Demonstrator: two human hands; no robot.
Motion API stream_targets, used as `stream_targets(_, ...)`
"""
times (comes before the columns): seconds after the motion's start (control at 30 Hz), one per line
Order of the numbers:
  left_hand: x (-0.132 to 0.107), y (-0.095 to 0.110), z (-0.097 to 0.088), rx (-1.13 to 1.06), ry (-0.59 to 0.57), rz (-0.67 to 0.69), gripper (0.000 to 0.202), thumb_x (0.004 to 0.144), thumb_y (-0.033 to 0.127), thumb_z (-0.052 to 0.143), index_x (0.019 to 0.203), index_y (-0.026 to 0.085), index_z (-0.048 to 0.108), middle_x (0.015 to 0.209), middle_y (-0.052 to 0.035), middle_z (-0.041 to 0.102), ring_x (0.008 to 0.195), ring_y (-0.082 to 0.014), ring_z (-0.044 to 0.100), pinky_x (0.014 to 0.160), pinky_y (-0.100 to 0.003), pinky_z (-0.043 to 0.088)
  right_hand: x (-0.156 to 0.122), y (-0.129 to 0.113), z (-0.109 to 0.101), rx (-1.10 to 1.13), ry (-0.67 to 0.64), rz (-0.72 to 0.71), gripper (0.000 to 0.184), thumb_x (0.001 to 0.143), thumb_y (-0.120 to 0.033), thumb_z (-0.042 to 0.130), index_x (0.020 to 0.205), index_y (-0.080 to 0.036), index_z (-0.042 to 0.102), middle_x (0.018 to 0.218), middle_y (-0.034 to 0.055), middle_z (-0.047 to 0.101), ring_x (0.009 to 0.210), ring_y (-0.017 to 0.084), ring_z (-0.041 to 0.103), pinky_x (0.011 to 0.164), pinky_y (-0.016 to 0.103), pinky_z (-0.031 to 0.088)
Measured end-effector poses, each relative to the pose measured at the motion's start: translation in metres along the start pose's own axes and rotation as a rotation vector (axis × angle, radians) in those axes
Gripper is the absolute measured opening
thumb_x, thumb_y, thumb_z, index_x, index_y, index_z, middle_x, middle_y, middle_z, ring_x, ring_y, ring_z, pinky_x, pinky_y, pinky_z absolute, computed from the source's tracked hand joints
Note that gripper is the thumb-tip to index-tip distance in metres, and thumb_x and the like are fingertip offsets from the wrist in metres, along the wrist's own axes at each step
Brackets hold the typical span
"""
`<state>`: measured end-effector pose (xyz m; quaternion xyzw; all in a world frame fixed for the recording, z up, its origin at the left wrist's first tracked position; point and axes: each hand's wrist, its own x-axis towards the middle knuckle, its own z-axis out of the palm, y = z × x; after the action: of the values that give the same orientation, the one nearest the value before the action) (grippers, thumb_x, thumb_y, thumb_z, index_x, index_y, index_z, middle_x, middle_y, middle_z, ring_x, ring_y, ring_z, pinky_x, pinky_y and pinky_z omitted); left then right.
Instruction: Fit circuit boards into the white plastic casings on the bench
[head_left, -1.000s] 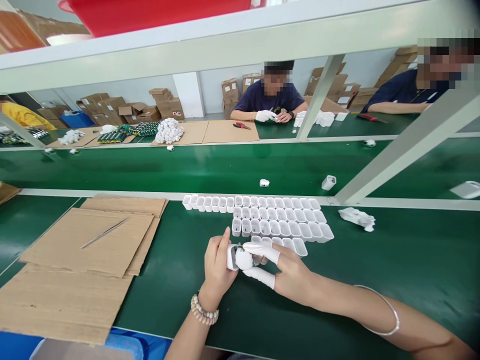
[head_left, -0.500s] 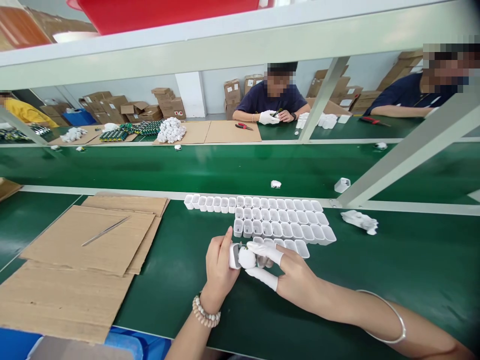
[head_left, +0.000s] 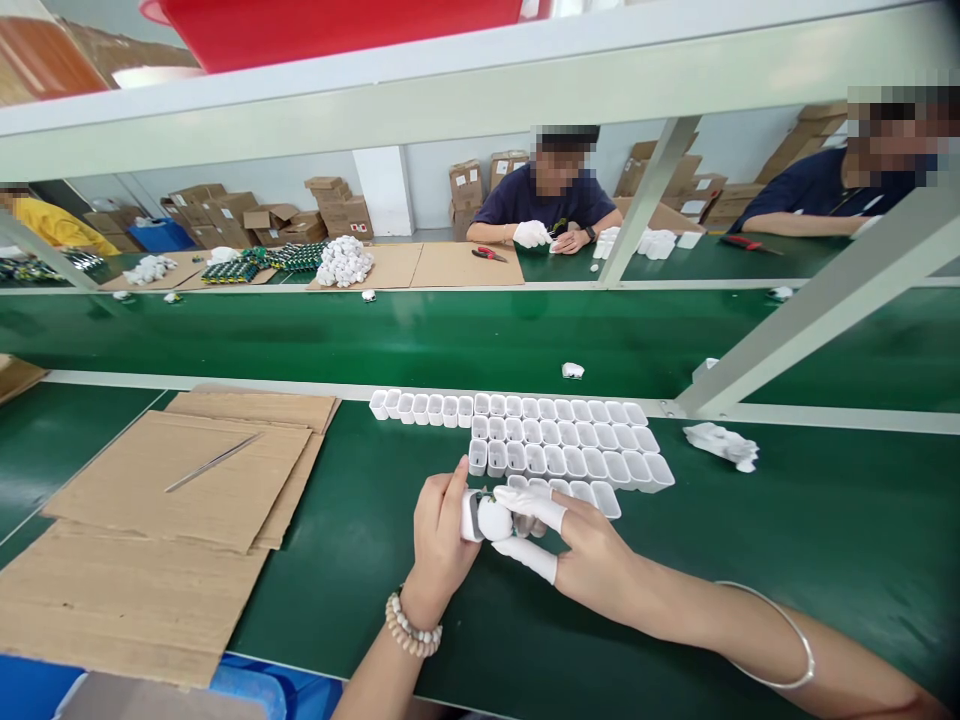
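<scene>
My left hand (head_left: 439, 532) is closed around a small white plastic housing (head_left: 469, 516), which lies on its side with its open end facing right. Against that opening, my right hand (head_left: 596, 545) pinches a white rounded part (head_left: 495, 520) with a bit of green board at its edge. White finger cots cover the right fingertips. The two pieces touch or nearly touch; how far one sits inside the other is hidden. Just beyond my hands stand several rows of open white housings (head_left: 574, 462) on the green table.
Flat cardboard sheets (head_left: 172, 470) with metal tweezers (head_left: 214, 462) lie to the left. A crumpled white glove or cloth (head_left: 721, 445) is at right. Behind the table runs a green conveyor belt (head_left: 420, 345) carrying a white part (head_left: 572, 371). A slanted post (head_left: 810, 290) rises at right. Co-workers sit across.
White parts on the belt have drifted right, and one housing is now mostly behind the post. The co-worker opposite has shifted their hands. My own hands hold almost the same pose.
</scene>
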<state>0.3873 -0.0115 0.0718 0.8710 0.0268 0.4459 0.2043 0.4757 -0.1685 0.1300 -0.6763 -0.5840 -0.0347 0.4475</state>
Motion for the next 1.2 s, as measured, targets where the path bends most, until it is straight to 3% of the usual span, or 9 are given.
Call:
stream_targets(0.17, -0.003, -0.001, 0.001, -0.031, -0.020, -0.010, 0.071, 0.084, 0.010, 0.055, 0.148, 0.020, 0.026, 0.092, -0.0080, 0.054, 0.083, -0.0192, 0.053, 0.070, -0.031, 0.051, -0.001, 0.003, 0.003, -0.074, 0.015, -0.008, 0.041, 0.097, -0.031, 0.049, 0.137, -0.023, 0.046, 0.074, 0.0029, 0.057, 0.061, 0.016, 0.054, 0.053, 0.028, 0.050)
stream_targets(0.33, -0.007, 0.001, 0.004, -0.096, -0.050, -0.031, 0.070, 0.085, 0.012, 0.054, 0.148, 0.018, 0.026, 0.093, -0.0092, 0.054, 0.085, -0.0200, 0.052, 0.071, -0.032, 0.050, -0.002, 0.006, 0.007, -0.132, -0.011, 0.073, 0.046, 0.095, -0.038, 0.052, 0.137, -0.023, 0.041, 0.077, 0.0027, 0.061, 0.062, 0.017, 0.058, 0.055, 0.030, 0.052)
stream_targets(0.47, -0.008, 0.003, 0.007, -0.119, -0.041, -0.082, 0.070, 0.087, 0.015, 0.054, 0.149, 0.019, 0.022, 0.090, -0.0076, 0.054, 0.081, -0.0187, 0.052, 0.068, -0.031, 0.050, -0.003, 0.008, 0.012, -0.260, 0.049, -0.094, 0.037, 0.096, -0.032, 0.050, 0.132, -0.022, 0.046, 0.080, 0.0063, 0.063, 0.066, 0.021, 0.062, 0.057, 0.033, 0.051)
stream_targets(0.7, -0.013, 0.002, 0.011, -0.243, -0.031, -0.189, 0.077, 0.087, 0.018, 0.053, 0.151, 0.020, 0.011, 0.095, -0.0077, 0.055, 0.082, -0.0188, 0.054, 0.070, -0.032, 0.050, -0.004, 0.006, 0.014, -0.281, -0.143, -0.138, 0.037, 0.097, -0.033, 0.046, 0.129, -0.016, 0.048, 0.094, 0.0132, 0.059, 0.073, 0.023, 0.060, 0.059, 0.036, 0.053)
stream_targets(0.83, -0.013, 0.003, 0.010, -0.409, -0.103, -0.223, 0.083, 0.087, 0.019, 0.052, 0.151, 0.023, 0.000, 0.103, -0.0088, 0.051, 0.084, -0.0183, 0.054, 0.074, -0.035, 0.051, 0.000, 0.007, 0.012, -0.250, -0.226, -0.045, 0.029, 0.095, -0.033, 0.049, 0.116, -0.015, 0.057, 0.103, 0.0147, 0.055, 0.073, 0.021, 0.057, 0.060, 0.037, 0.053)
stream_targets(1.03, -0.010, 0.005, 0.018, -0.550, -0.236, -0.225, 0.091, 0.087, 0.017, 0.050, 0.149, 0.023, -0.015, 0.119, -0.0152, 0.043, 0.101, -0.0215, 0.054, 0.083, -0.039, 0.051, 0.001, 0.007, 0.002, -0.125, -0.150, 0.115, 0.013, 0.090, -0.030, 0.060, 0.098, -0.019, 0.062, 0.127, 0.0124, 0.051, 0.097, 0.022, 0.059, 0.086, 0.041, 0.052)
stream_targets(1.13, -0.006, 0.003, 0.020, -0.474, -0.227, -0.265, 0.091, 0.087, 0.021, 0.054, 0.150, 0.022, -0.010, 0.122, -0.0155, 0.041, 0.105, -0.0216, 0.053, 0.087, -0.039, 0.050, 0.017, 0.016, -0.014, -0.090, -0.180, 0.158, 0.010, 0.088, -0.024, 0.061, 0.097, -0.020, 0.059, 0.111, 0.0071, 0.060, 0.094, 0.019, 0.060, 0.083, 0.034, 0.051)
stream_targets(1.2, -0.003, 0.002, 0.019, -0.354, -0.236, -0.282, 0.080, 0.087, 0.024, 0.056, 0.150, 0.024, 0.007, 0.119, -0.0133, 0.043, 0.103, -0.0207, 0.053, 0.087, -0.039, 0.050, 0.038, 0.036, -0.031, -0.169, -0.201, 0.229, 0.017, 0.086, -0.023, 0.061, 0.103, -0.020, 0.058, 0.101, 0.0053, 0.061, 0.087, 0.018, 0.059, 0.076, 0.031, 0.051)
